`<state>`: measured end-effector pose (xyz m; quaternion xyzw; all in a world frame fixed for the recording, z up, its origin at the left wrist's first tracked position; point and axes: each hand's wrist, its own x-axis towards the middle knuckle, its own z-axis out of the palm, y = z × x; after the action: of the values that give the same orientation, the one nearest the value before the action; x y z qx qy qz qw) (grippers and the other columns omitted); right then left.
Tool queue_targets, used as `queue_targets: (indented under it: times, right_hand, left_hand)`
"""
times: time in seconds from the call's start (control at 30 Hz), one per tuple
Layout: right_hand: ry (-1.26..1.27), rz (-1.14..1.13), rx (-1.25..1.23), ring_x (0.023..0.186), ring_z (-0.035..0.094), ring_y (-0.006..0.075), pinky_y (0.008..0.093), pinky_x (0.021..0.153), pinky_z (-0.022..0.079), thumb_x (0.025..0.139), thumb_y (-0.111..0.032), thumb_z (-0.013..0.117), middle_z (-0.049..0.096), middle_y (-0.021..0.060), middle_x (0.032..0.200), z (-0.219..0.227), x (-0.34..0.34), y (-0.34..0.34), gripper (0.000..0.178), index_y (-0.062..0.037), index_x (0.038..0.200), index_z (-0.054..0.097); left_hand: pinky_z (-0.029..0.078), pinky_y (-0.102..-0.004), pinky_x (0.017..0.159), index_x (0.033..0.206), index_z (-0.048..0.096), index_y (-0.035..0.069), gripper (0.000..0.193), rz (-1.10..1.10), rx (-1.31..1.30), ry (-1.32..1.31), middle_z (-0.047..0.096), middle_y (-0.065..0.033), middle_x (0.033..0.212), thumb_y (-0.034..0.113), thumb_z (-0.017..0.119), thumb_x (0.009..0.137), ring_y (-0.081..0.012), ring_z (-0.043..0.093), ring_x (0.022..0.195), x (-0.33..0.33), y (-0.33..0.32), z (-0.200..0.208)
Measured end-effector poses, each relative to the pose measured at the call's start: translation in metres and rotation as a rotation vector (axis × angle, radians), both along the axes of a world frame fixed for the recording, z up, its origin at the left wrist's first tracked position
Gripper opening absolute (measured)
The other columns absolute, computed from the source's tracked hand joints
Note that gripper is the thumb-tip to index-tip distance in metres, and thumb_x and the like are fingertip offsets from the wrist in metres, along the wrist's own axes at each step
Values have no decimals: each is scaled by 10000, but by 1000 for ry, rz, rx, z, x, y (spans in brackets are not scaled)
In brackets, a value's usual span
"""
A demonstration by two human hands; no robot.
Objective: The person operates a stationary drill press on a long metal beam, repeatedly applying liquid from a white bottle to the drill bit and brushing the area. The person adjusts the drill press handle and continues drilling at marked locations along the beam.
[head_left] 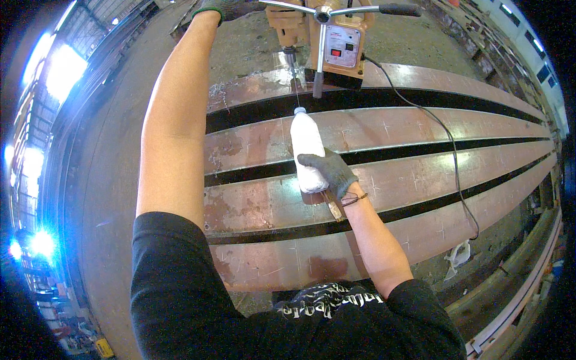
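**Gloved right hand (pixel 333 170) aims a white bottle (pixel 307 141) at a drill (pixel 343 48) standing over steel beams (pixel 258 147)**

Seen from the wearer's head, the right forearm rises from the lower right, elbow bent, and angles up and left to the bottle. Its grey-gloved grip is closed around the bottle's lower half, thumb across the near side. The left arm stretches almost straight to the top edge; the left hand (pixel 235 9), in a dark glove with a green cuff, is partly cut off there, so I cannot tell whether its grip holds anything.

The bottle is white throughout; whether that is its wall or its contents is unclear. It is over the middle of the beams, below the drill in view. Its long axis runs away from the wearer, leaning slightly left: base near, pale cap (pixel 299 111) far. A thin streak reaches from the cap to the drill's silver cutter (pixel 283 60).

A wooden stick (pixel 333 209) shows just beside the bottle's base. A black cord (pixel 451 141) curves from the drill across the beams.
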<state>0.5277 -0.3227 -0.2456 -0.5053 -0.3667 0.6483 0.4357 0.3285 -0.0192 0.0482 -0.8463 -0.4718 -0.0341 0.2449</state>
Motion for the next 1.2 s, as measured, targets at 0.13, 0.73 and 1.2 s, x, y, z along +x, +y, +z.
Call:
queue_targets:
  times: [0.13, 0.73, 1.2]
  right_hand:
    - [-16, -10, -24, 756, 683, 195, 357, 656, 560, 805, -349, 841, 728, 95, 920, 7, 0, -2, 490, 22, 1094, 703]
    - [-46, 13, 5, 777, 692, 210, 368, 694, 561, 804, -376, 839, 741, 113, 946, -6, 1, 2, 505, 21, 1092, 716]
    - [109, 3, -37, 772, 654, 185, 359, 679, 555, 834, -317, 822, 702, 77, 949, 0, 8, -8, 462, -24, 1163, 685]
  left_hand:
    - [525, -486, 920, 1022, 787, 95, 632, -3, -9, 26, 758, -169, 1083, 675, 551, 934, -363, 713, 1014, -1, 3, -2]
    - [396, -544, 1111, 1037, 782, 91, 668, 10, -36, -39, 756, -181, 1080, 700, 527, 937, -366, 709, 1035, -5, 4, -7]
    - [503, -500, 963, 955, 801, 108, 429, -69, 473, 275, 758, -154, 1048, 501, 632, 929, -337, 710, 995, 13, -2, -13]
